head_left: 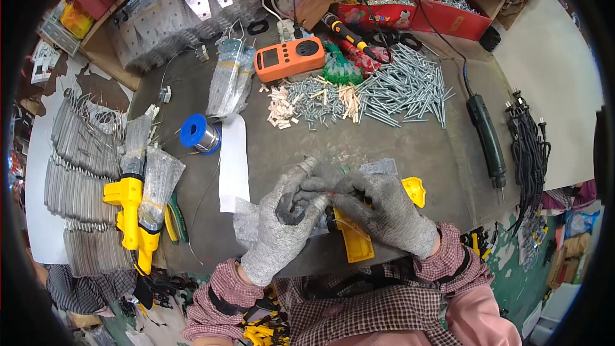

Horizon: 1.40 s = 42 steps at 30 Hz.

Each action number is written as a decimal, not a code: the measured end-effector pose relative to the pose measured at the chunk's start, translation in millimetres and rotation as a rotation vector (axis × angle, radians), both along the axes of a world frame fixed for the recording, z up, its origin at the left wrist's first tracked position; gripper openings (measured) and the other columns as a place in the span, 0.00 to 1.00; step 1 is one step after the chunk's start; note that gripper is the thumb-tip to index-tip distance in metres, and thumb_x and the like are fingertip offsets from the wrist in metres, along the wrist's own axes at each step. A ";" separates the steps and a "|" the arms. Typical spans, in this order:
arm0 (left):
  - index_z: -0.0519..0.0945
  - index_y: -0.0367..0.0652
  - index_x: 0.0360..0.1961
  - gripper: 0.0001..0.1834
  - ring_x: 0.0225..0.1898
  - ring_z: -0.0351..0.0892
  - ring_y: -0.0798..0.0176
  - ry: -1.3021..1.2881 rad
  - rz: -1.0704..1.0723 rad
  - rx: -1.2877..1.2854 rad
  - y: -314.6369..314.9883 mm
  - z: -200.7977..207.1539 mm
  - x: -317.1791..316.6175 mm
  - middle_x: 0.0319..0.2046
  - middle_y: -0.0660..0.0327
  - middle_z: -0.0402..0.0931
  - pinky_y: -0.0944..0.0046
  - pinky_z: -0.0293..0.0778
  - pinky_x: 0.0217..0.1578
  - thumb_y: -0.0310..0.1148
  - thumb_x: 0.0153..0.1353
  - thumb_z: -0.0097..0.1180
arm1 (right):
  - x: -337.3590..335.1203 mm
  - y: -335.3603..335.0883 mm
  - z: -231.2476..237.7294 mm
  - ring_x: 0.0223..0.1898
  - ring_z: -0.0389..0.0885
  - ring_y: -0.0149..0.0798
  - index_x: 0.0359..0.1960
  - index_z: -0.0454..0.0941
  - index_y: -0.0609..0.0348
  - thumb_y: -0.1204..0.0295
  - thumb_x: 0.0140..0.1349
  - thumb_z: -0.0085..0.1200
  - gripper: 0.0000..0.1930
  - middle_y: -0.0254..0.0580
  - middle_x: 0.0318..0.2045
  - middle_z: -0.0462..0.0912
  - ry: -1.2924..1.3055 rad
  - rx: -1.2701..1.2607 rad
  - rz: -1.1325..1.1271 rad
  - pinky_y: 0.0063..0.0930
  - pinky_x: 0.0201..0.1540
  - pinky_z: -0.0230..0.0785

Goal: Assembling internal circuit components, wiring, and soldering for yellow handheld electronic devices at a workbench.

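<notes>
My left hand (285,218) and my right hand (391,211), both in grey work gloves with dark fingers, meet fingertip to fingertip above the near edge of the bench. Both are closed in a pinch; a tiny bit of red shows between the tips, too small to name. Under my right hand lies a yellow plastic housing (356,245) with a pale wire across it, partly covered by the fingers. A smaller yellow plastic part (414,192) rests just beyond that hand. Farther off is a clear plastic piece (380,167). Bubble wrap (245,223) sits beside my left wrist.
A white strip (233,166) and a blue solder spool (200,133) lie left. Loose screws (407,86), an orange device (289,59) and a yellow-black screwdriver (349,33) are at the back. Right are a corded electric screwdriver (487,141) and black power cords (526,147). Yellow tools (131,208) lie far left.
</notes>
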State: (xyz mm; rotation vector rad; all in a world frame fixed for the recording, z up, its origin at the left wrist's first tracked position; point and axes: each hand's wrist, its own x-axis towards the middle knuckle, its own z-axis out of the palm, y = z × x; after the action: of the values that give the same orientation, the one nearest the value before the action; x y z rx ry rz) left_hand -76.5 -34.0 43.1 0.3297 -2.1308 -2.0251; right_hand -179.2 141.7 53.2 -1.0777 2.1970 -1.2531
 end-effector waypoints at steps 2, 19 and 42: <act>0.67 0.33 0.67 0.29 0.50 0.82 0.65 -0.040 0.006 0.012 -0.3 5.3 -0.4 0.51 0.50 0.81 0.66 0.77 0.55 0.20 0.66 0.59 | 3.7 1.0 -7.6 0.28 0.83 0.41 0.43 0.78 0.61 0.72 0.67 0.58 0.08 0.45 0.29 0.84 -0.017 -0.092 -0.081 0.33 0.32 0.74; 0.63 0.35 0.70 0.33 0.49 0.81 0.66 -0.067 0.031 0.198 -3.7 3.9 -10.9 0.54 0.51 0.73 0.69 0.77 0.50 0.19 0.65 0.59 | -8.5 -3.8 -7.5 0.37 0.85 0.51 0.47 0.84 0.59 0.68 0.66 0.59 0.12 0.52 0.35 0.85 0.008 -0.032 -0.039 0.40 0.40 0.75; 0.79 0.38 0.50 0.15 0.49 0.82 0.60 0.004 -0.221 -0.328 -20.3 25.6 -17.1 0.42 0.55 0.80 0.64 0.78 0.51 0.21 0.62 0.61 | -7.1 -8.6 -24.6 0.33 0.82 0.55 0.41 0.83 0.58 0.67 0.60 0.63 0.11 0.52 0.31 0.83 0.018 -0.174 -0.042 0.44 0.37 0.73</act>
State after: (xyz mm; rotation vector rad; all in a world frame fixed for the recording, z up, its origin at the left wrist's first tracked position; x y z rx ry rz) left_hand -93.6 -54.3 68.8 0.0423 -2.5405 -1.7279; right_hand -186.3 133.1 28.5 -1.1163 2.1664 -1.4818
